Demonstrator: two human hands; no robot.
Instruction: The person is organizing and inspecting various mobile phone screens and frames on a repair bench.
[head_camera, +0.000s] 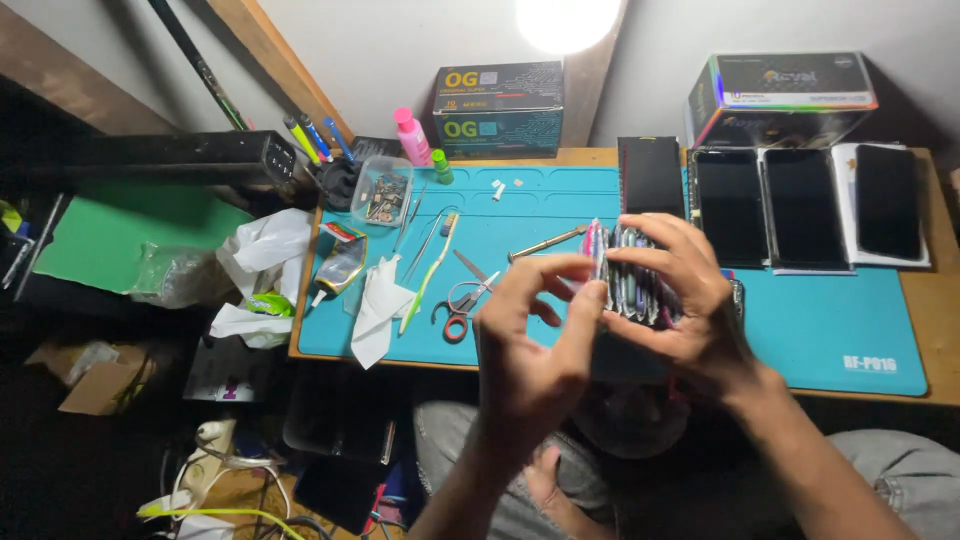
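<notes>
Head view: right hand (685, 305) grips a stack of thin flat cases (632, 285) on edge, above the counter's (930, 300) front edge; left hand (535, 345) pinches the stack's leftmost piece between thumb and forefinger. On the teal mat (820, 330): scissors (462, 300), tweezers (425, 240), toothbrush (428, 275), white cloth (378, 310) toward the left; dark phone screens (800, 205) along the back right edge, two boxes (500, 108) behind.

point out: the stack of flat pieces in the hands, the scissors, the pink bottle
stack of flat pieces (635, 285), head view, on the edges showing between the fingers of both hands.
scissors (462, 300), head view, near the pivot, above the orange handle loop.
pink bottle (413, 140), head view, on the bottle's body.
</notes>
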